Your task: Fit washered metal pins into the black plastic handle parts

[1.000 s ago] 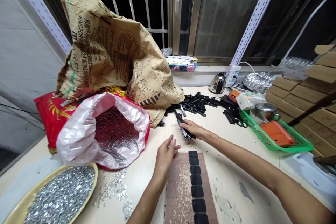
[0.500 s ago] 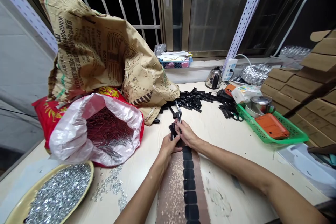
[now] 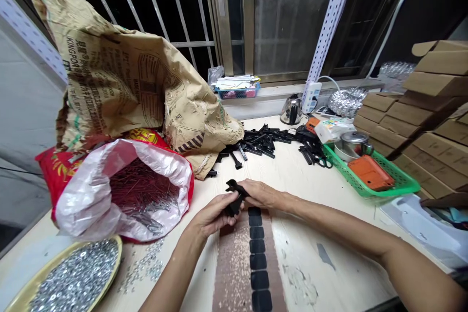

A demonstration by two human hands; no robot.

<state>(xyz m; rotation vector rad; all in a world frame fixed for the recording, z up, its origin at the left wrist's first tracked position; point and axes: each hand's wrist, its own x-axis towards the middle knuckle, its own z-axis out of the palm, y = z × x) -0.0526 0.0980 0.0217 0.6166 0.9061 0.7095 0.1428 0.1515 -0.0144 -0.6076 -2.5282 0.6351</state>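
Both my hands meet above the far end of a brown board (image 3: 234,273), which carries a row of black rounded squares (image 3: 259,262). My left hand (image 3: 215,214) grips a black plastic part (image 3: 233,207) between thumb and fingers. My right hand (image 3: 261,194) is closed at the right side of the black pieces; its fingertips are partly hidden, and it seems to hold a second black part (image 3: 239,189) against the first. Beyond the hands lies a pile of black plastic parts (image 3: 261,141), with one loose part (image 3: 237,161) at its near edge.
On the left stand a red-and-white sack (image 3: 84,195) of long thin metal pins, a large brown paper sack (image 3: 120,73) and a yellow dish (image 3: 113,268) of metal washers, some spilled beside it. On the right are a green basket (image 3: 405,186), cardboard boxes (image 3: 431,146) and a kettle (image 3: 291,109).
My hands have come nearer and slightly left, away from the pile. The black parts between them have turned and been brought together. The whole view has shifted a little.
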